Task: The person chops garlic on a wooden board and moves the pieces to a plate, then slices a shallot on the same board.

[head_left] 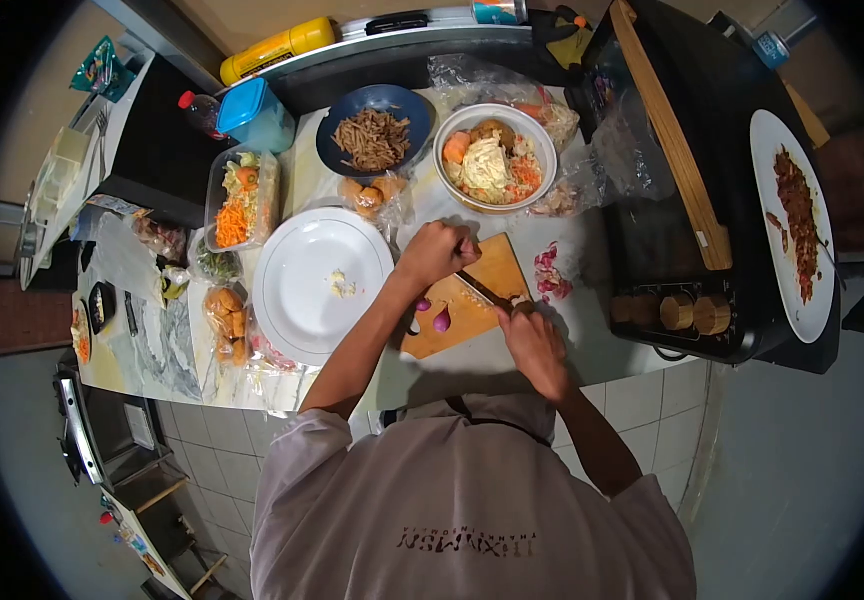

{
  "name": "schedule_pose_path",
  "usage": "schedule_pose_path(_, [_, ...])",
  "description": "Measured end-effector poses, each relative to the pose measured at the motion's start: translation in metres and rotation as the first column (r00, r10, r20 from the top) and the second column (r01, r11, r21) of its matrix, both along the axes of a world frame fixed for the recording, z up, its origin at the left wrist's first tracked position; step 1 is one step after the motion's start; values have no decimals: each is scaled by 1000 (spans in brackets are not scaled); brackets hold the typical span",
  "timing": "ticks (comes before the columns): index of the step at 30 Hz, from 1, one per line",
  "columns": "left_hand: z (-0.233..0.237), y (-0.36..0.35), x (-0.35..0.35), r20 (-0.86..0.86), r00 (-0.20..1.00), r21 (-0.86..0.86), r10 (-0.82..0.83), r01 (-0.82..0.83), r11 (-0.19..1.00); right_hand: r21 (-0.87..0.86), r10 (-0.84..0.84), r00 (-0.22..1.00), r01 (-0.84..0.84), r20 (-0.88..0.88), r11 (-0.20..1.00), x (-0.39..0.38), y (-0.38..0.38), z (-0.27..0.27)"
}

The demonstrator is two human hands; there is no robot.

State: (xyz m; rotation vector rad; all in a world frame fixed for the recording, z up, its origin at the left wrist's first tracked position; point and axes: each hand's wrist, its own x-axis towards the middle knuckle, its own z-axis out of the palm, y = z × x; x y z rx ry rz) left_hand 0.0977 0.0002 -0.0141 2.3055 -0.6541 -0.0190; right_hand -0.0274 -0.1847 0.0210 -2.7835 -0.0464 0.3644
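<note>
My right hand is wrapped round the handle of a knife, whose blade slants up and left over a wooden cutting board. My left hand is closed above the board's upper left edge, near the blade's tip. What its fingers hold, if anything, is hidden. A purple shallot lies on the board below the blade, with another small purple piece beside it. Pale chopped bits show by the knife. Reddish shallot peels lie on the counter right of the board.
Left of the board stands a white plate with pale scraps. Behind are a white bowl of mixed food, a dark bowl of brown strips and a tub of shredded carrot. A black oven borders the right side.
</note>
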Motion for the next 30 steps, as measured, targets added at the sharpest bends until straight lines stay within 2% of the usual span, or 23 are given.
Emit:
schedule_pose_path(3, [-1, 0, 4, -52, 998, -77, 25, -28, 997, 27, 48, 999, -48, -20, 998, 2, -4, 23])
schedule_pose_path(6, [2, 0, 2, -116, 993, -62, 40, -47, 997, 46, 38, 998, -36, -40, 998, 3, -10, -2])
schedule_pose_path(7, [-6, -2, 4, 63, 998, -61, 19, -15, 998, 23, -41, 999, 42, -18, 999, -2, -5, -4])
schedule_pose_path(8, [-7, -4, 9, 78, 996, -66, 31, -25, 997, 19, -30, 1000, 30, -2, 999, 3, -6, -5])
schedule_pose_path(10, [-4, -7, 4, 41, 999, 17, 0, -1, 1000, 28, -12, 999, 14, -46, 1000, 0, -7, -4])
schedule_pose_path(11, [-3, -7, 5, 17, 1000, -35, 4, -4, 999, 34, 6, 1000, -7, 30, 999, 0, -9, -5])
schedule_pose_path(12, [-3, -6, 3, 11, 1000, -36, 0, 0, 999, 33, 1, 1000, -2, 25, 999, 1, -10, 5])
schedule_pose_path(14, [-4, -4, 4, -121, 992, -115, 23, -37, 993, 2, 43, 998, -43, -43, 999, 8, -8, 32])
schedule_pose_path(16, [-5, -3, 0, -129, 991, -109, 24, -38, 993, 0, 49, 999, -49, 14, 999, 0, -6, 11])
schedule_pose_path(18, [-2, -6, 1, 27, 1000, 4, -15, 15, 1000, -51, -56, 997, 58, 48, 997, -6, -1, -5])
schedule_pose_path(20, [-4, -6, -4, 9, 1000, 9, -6, 6, 1000, -23, -85, 996, 86, 23, 996, -8, -3, -4])
schedule_pose_path(22, [-4, -9, 4, 13, 1000, 4, -4, 4, 1000, 8, 3, 1000, -3, -23, 1000, 4, -10, 11])
schedule_pose_path(23, [-4, -7, 3, -14, 1000, -64, 0, -1, 998, 0, 41, 999, -41, -15, 999, 6, -11, 22])
schedule_pose_path(24, [-4, -6, 4, -38, 999, -132, 6, -11, 991, 0, 42, 999, -42, -17, 999, 9, -12, 24])
schedule_pose_path(26, [-5, -4, 3, -65, 998, -131, 18, -27, 991, -50, 34, 994, -39, -99, 998, 13, -11, 25])
schedule_pose_path(27, [-6, -5, -1, 20, 1000, -107, 14, -12, 994, -45, 34, 993, -39, -109, 998, 3, -8, 14])
schedule_pose_path(28, [-5, -5, 3, 120, 993, -85, 9, 1, 996, -56, -6, 999, 4, -45, 998, -4, -5, -1])
schedule_pose_path(29, [-3, -7, 11, 137, 990, -90, 24, -11, 996, -69, -34, 999, 36, 31, 997, -2, -8, -14])
schedule_pose_path(30, [-5, -7, 7, 73, 997, -86, 26, -20, 996, -70, -27, 999, 28, 24, 997, -3, -8, -12])
